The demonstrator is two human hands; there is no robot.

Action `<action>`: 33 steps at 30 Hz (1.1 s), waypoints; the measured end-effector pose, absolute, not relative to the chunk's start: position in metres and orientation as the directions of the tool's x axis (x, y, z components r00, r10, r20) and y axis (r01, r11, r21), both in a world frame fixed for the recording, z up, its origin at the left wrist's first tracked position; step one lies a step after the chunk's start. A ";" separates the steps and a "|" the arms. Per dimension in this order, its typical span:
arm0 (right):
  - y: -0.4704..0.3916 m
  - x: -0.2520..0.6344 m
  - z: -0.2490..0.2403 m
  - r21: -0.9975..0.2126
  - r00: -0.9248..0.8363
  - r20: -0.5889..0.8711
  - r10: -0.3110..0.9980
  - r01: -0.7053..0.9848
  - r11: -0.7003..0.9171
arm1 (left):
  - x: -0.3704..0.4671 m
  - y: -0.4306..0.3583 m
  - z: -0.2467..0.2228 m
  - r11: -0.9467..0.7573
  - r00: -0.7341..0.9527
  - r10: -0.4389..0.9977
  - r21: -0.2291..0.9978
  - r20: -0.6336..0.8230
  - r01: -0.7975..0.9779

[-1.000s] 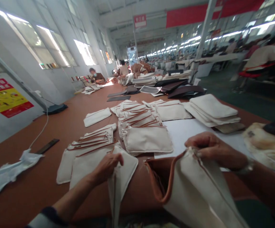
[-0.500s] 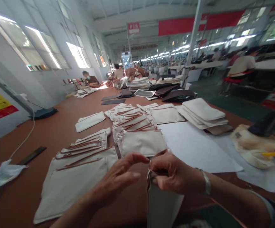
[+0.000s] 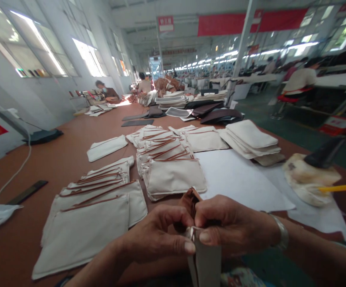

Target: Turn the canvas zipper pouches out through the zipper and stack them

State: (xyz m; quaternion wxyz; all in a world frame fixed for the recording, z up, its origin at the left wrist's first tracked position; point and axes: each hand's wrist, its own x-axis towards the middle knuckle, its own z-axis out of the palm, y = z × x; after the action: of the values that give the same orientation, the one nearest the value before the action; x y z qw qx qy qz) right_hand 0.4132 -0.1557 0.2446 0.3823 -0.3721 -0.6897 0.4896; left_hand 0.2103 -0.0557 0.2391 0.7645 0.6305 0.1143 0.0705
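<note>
Between my two hands stands a light grey fabric pouch (image 3: 208, 259), held by its top edge near the table's front. Brown lining (image 3: 188, 201) sticks out at its far end. My left hand (image 3: 161, 235) pinches the top edge from the left with thumb and forefinger. From the right, my right hand (image 3: 235, 219) grips the same edge, its thumb beside the left thumb. Just beyond lies a stack of similar pouches (image 3: 175, 177) with brown strips along their edges. Left of my left hand, more such pouches (image 3: 92, 229) overlap in a row.
A white paper sheet (image 3: 235, 175) lies right of the stacks, below a pile of pale panels (image 3: 250, 135). A cloth bundle (image 3: 301, 175) with a black object sits at right. A dark flat bar (image 3: 28, 192) lies at left. Dark pieces (image 3: 220, 113) lie farther back; people sit beyond.
My left hand has moved right and closed on the pouch's top edge beside my right hand. The pouch is turned more upright, and brown lining shows above it. The view has shifted slightly.
</note>
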 end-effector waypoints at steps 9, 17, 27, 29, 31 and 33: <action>-0.166 0.419 0.248 -0.950 -0.387 0.042 0.921 0.271 0.157 | 0.219 -0.070 0.237 -0.064 0.901 0.403 0.977 -0.161 0.203; -0.167 0.405 0.243 -0.887 -0.155 0.084 0.984 0.439 0.145 | 0.224 -0.077 0.243 -0.243 0.905 0.408 0.940 -0.124 0.239; -0.173 0.409 0.242 -0.911 -0.126 0.066 0.990 0.397 0.111 | 0.229 -0.075 0.249 -0.185 0.874 0.445 0.935 -0.194 0.302; -0.174 0.409 0.244 -0.896 -0.140 0.088 0.986 0.421 0.140 | 0.232 -0.076 0.248 -0.187 0.871 0.452 0.934 -0.194 0.305; -0.175 0.408 0.241 -0.867 -0.133 0.115 0.984 0.470 0.165 | 0.233 -0.078 0.244 -0.196 0.874 0.446 0.932 -0.192 0.305; -0.176 0.406 0.234 -0.822 -0.101 0.166 0.981 0.535 0.194 | 0.234 -0.081 0.240 -0.236 0.863 0.469 0.915 -0.187 0.327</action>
State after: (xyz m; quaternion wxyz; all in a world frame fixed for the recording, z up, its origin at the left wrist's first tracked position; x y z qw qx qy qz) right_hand 0.4064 -0.1759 0.2343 0.3704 -0.5589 -0.6781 0.3010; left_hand 0.2343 -0.0810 0.2399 0.5634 0.7837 0.2539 0.0629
